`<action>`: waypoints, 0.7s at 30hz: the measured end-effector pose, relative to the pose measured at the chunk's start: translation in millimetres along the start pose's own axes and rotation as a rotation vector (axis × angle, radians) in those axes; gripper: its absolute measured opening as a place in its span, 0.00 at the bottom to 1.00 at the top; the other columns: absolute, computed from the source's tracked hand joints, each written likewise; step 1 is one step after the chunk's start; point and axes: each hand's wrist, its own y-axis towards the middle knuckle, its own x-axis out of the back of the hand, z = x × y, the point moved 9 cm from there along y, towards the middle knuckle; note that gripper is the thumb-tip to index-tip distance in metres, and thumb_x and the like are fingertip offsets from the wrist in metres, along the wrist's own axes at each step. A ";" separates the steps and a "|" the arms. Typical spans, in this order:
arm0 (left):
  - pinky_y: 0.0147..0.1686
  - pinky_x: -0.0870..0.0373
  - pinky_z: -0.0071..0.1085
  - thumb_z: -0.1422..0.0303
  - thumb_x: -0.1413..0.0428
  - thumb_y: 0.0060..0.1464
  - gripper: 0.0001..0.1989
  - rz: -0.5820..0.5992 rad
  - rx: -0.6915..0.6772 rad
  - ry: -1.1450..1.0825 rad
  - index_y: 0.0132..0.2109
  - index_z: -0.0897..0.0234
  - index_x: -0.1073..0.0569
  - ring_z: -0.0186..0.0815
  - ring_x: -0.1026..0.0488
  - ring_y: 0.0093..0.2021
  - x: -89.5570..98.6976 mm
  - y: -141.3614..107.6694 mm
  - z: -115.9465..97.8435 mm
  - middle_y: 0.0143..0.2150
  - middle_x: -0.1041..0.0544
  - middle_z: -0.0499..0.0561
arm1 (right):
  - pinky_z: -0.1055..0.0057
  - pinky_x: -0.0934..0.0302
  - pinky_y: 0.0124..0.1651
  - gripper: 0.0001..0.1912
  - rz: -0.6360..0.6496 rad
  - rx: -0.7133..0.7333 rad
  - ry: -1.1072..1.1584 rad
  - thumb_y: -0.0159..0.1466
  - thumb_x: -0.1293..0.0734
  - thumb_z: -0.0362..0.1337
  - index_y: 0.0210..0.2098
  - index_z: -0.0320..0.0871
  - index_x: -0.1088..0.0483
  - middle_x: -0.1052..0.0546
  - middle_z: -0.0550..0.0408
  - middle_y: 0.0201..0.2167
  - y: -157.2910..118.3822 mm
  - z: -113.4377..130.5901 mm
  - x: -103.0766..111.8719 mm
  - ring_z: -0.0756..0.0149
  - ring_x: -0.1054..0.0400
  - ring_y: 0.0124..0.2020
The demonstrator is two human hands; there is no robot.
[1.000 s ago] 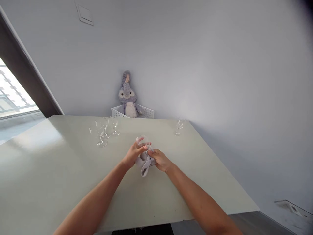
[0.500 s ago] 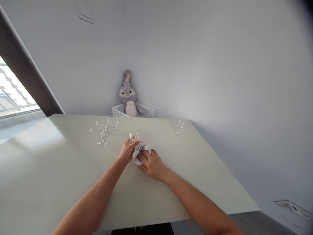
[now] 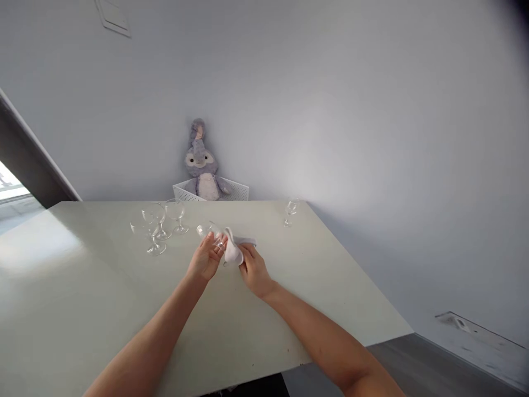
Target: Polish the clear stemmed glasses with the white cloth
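Observation:
Tilted above the table, a clear stemmed glass point(image 3: 208, 228) is held by my left hand point(image 3: 205, 259), its bowl pointing to the far left. My right hand point(image 3: 255, 271) grips a light grey-white cloth point(image 3: 233, 252), whose bunched end is close to the foot of the glass. Whether the cloth touches the glass I cannot tell. To the left of my hands stand three similar goblets: a near one point(image 3: 156, 248), one behind it point(image 3: 161, 234) and one farther right point(image 3: 180, 227). A single goblet point(image 3: 291, 208) stands toward the back right.
The pale table point(image 3: 330, 286) has its right edge running near the wall. Behind its far edge, a grey plush toy point(image 3: 201, 160) sits in a white perforated basket point(image 3: 239, 191). A dark frame point(image 3: 28, 149) borders a window at left.
The held glass has turned, its bowl now tipping to the left. The cloth has come off its bowl toward the foot end. My view has shifted to the right.

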 end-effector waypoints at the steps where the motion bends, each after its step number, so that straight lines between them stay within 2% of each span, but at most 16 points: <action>1: 0.40 0.29 0.33 0.63 0.41 0.45 0.14 -0.015 -0.035 -0.031 0.36 0.64 0.36 0.36 0.26 0.38 0.9 0.0 -6.3 0.33 0.27 0.50 | 0.67 0.41 0.43 0.17 0.009 -0.067 0.011 0.61 0.45 0.30 0.49 0.42 0.38 0.32 0.48 0.41 0.5 -7.4 -0.5 0.63 0.37 0.42; 2: 0.42 0.30 0.35 0.64 0.41 0.45 0.15 -0.035 -0.098 -0.041 0.38 0.62 0.37 0.36 0.26 0.40 2.4 -0.9 -15.8 0.34 0.28 0.49 | 0.68 0.40 0.41 0.14 0.045 -0.126 0.003 0.61 0.44 0.31 0.46 0.42 0.37 0.31 0.49 0.39 0.3 -13.8 -3.6 0.64 0.36 0.40; 4: 0.45 0.31 0.38 0.65 0.41 0.45 0.18 -0.096 -0.314 0.022 0.42 0.59 0.39 0.36 0.26 0.40 6.5 -7.7 -44.2 0.36 0.30 0.47 | 0.68 0.41 0.38 0.12 0.198 -0.193 -0.047 0.60 0.41 0.36 0.44 0.43 0.35 0.30 0.51 0.37 -2.5 -21.2 -15.7 0.64 0.35 0.37; 7: 0.47 0.33 0.40 0.67 0.40 0.45 0.26 -0.189 -0.684 0.217 0.49 0.54 0.43 0.36 0.26 0.40 6.4 -30.6 -85.6 0.44 0.33 0.48 | 0.69 0.42 0.36 0.17 0.443 -0.139 -0.087 0.58 0.39 0.47 0.45 0.47 0.34 0.29 0.53 0.42 -9.2 -15.1 -30.9 0.63 0.33 0.38; 9: 0.46 0.32 0.39 0.67 0.40 0.45 0.29 -0.173 -0.821 0.352 0.52 0.54 0.45 0.37 0.27 0.42 -1.7 -42.4 -94.9 0.48 0.36 0.51 | 0.69 0.43 0.36 0.21 0.434 -0.121 -0.100 0.59 0.42 0.52 0.46 0.48 0.34 0.29 0.52 0.44 -7.5 -9.8 -22.7 0.63 0.33 0.39; 12: 0.45 0.32 0.40 0.66 0.41 0.46 0.31 -0.042 -0.904 0.555 0.54 0.55 0.47 0.39 0.28 0.44 -20.8 -51.9 -83.2 0.49 0.36 0.54 | 0.71 0.44 0.35 0.21 0.181 -0.215 -0.174 0.64 0.48 0.49 0.49 0.47 0.36 0.28 0.51 0.42 2.3 -10.4 12.9 0.65 0.32 0.36; 14: 0.46 0.34 0.42 0.64 0.42 0.46 0.32 0.081 -0.938 0.711 0.55 0.57 0.48 0.40 0.29 0.46 -36.6 -58.8 -65.1 0.49 0.34 0.56 | 0.71 0.45 0.34 0.20 0.090 -0.234 -0.209 0.64 0.47 0.47 0.50 0.46 0.36 0.28 0.51 0.40 5.4 -7.5 25.8 0.66 0.32 0.33; 16: 0.49 0.36 0.43 0.61 0.43 0.47 0.33 0.190 -0.926 0.849 0.57 0.58 0.50 0.41 0.31 0.48 -50.0 -64.8 -43.8 0.48 0.33 0.57 | 0.73 0.45 0.33 0.18 0.134 -0.203 -0.191 0.61 0.42 0.46 0.47 0.46 0.34 0.27 0.53 0.37 6.1 -3.0 19.5 0.67 0.33 0.31; 18: 0.49 0.37 0.44 0.57 0.46 0.49 0.34 0.257 -0.883 0.961 0.58 0.59 0.52 0.42 0.33 0.51 -59.1 -68.4 -25.0 0.49 0.31 0.58 | 0.74 0.46 0.31 0.11 0.228 -0.196 -0.154 0.59 0.39 0.43 0.38 0.48 0.31 0.26 0.56 0.31 3.7 -4.2 4.3 0.67 0.33 0.30; 20: 0.50 0.38 0.44 0.54 0.48 0.49 0.36 0.303 -0.852 1.055 0.60 0.60 0.55 0.43 0.35 0.52 -64.8 -69.7 -11.3 0.50 0.31 0.60 | 0.74 0.47 0.29 0.06 0.271 -0.232 -0.118 0.57 0.38 0.39 0.31 0.47 0.30 0.25 0.58 0.27 1.8 -14.4 -5.8 0.68 0.33 0.28; 21: 0.50 0.38 0.44 0.53 0.48 0.49 0.38 0.326 -0.847 1.098 0.61 0.60 0.57 0.44 0.36 0.53 -66.5 -69.3 -6.1 0.52 0.32 0.61 | 0.74 0.47 0.29 0.06 0.252 -0.267 -0.096 0.57 0.38 0.39 0.29 0.47 0.30 0.25 0.59 0.25 2.3 -23.6 -5.4 0.68 0.33 0.27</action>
